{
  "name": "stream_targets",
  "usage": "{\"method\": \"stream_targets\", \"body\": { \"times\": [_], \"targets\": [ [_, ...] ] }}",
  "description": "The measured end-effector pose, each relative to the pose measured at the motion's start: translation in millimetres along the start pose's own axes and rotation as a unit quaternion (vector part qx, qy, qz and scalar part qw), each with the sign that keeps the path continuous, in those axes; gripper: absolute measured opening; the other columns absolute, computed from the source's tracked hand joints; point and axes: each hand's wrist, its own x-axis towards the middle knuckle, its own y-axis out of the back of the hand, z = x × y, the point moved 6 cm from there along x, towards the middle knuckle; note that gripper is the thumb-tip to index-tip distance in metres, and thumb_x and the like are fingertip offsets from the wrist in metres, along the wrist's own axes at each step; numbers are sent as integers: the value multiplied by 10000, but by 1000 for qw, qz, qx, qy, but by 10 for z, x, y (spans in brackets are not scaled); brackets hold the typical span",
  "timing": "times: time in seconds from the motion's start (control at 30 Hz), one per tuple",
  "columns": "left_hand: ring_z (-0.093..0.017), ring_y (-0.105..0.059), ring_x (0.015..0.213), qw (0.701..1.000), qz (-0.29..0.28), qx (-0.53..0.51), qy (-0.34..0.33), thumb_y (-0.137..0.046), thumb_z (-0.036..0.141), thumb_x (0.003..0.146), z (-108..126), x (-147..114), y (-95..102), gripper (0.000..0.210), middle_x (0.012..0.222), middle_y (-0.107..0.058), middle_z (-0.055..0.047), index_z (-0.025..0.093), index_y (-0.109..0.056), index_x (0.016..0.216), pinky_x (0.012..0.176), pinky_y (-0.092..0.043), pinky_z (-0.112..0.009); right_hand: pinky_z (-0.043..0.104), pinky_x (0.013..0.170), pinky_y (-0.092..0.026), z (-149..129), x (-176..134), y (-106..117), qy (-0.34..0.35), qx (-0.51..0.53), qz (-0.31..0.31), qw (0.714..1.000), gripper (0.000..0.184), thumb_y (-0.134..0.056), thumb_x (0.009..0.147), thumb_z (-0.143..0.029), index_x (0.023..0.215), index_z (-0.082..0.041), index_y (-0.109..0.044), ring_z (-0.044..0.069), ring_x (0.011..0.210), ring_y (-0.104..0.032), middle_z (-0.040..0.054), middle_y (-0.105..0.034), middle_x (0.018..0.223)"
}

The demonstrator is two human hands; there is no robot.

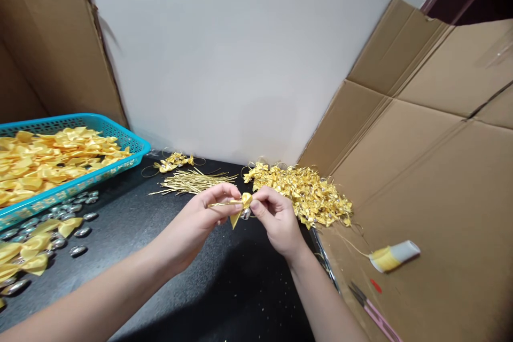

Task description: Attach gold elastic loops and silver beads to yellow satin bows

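Note:
Between my two hands, above the black table, is a yellow ribbon bow [246, 199] with a silver bead [245, 214] beneath it. My left hand [212, 206] pinches the bow's left side, and a gold tie [224, 204] lies across its fingers. My right hand [276, 219] is closed on the bow's right side, thumb and forefinger together. Just beyond the hands lies a bundle of gold ties [192, 181]. A heap of finished-looking gold bows with beads [316, 192] sits behind my right hand.
A turquoise basket [140, 145] full of yellow bows stands at left. Loose silver beads [78, 250] and bows [38, 246] lie before it. At right are cardboard walls [420, 171], a spool of yellow thread [395, 256] and pink-handled snips [374, 312]. A small bow pile [174, 161] lies at the back.

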Motion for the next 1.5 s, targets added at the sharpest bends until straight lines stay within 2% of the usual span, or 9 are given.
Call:
{"method": "stream_targets", "body": {
  "times": [0.17,0.43,0.67,0.8,0.87,0.97,1.1,1.3,1.5],
  "targets": [
    [-124,-408,640,1000,17,11,-17,-701,294,719,12,-15,14,169,663,-516,46,217,-563,780,612,-315,-266,254,584,-366,46,2,-36,-10,54,2,998,231,-623,858,-382,711,-204,-621,116,616,-447,-28,-497,665],
    [-136,-451,660,998,49,13,-26,-699,260,699,16,34,87,156,652,-529,42,212,-558,747,605,-316,-269,266,639,-415,99,24,32,-21,43,28,998,212,-636,842,-370,730,-191,-627,133,684,-504,0,-556,731],
    [-139,-478,650,997,66,26,-26,-704,269,685,-31,44,108,175,663,-550,37,206,-566,773,601,-332,-270,265,619,-422,166,35,-44,-25,37,30,999,194,-618,843,-350,725,-197,-613,130,659,-510,-6,-547,705],
    [-148,-513,647,994,90,49,-35,-706,275,681,-32,68,139,182,635,-556,38,201,-561,761,611,-360,-272,310,713,-437,31,-30,21,31,-86,113,989,90,-613,845,-256,786,-210,-662,163,782,-543,17,-575,796],
    [-150,-533,658,991,107,62,-54,-708,268,673,-12,82,166,184,640,-563,39,199,-557,753,620,-383,-267,345,765,-424,-138,-105,33,103,-182,160,965,61,-637,824,-215,796,-226,-691,181,825,-527,23,-552,818],
    [-146,-543,674,984,117,92,-96,-712,273,673,11,95,193,200,689,-571,32,195,-557,772,630,-416,-262,365,745,-396,-316,-194,-70,184,-287,156,927,71,-665,806,-208,803,-247,-724,187,775,-487,25,-525,784],
    [-162,-560,743,966,119,163,-160,-698,293,713,40,70,182,189,781,-588,6,195,-556,790,680,-443,-278,381,747,-379,-308,-199,-113,169,-340,171,909,107,-643,835,-226,899,-243,-727,206,789,-485,43,-555,801],
    [-184,-576,794,929,135,263,-221,-663,251,748,125,-11,135,115,796,-604,-1,208,-566,792,751,-452,-298,378,758,-339,-256,-152,-97,145,-377,164,900,76,-641,826,-217,869,-226,-703,208,804,-480,38,-574,812],
    [-180,-572,781,918,121,298,-233,-657,274,782,130,-11,107,106,796,-606,0,210,-577,807,731,-449,-291,373,746,-308,-241,-159,-146,157,-410,138,888,109,-592,849,-150,790,-210,-661,203,811,-480,39,-584,836]
  ]
}}
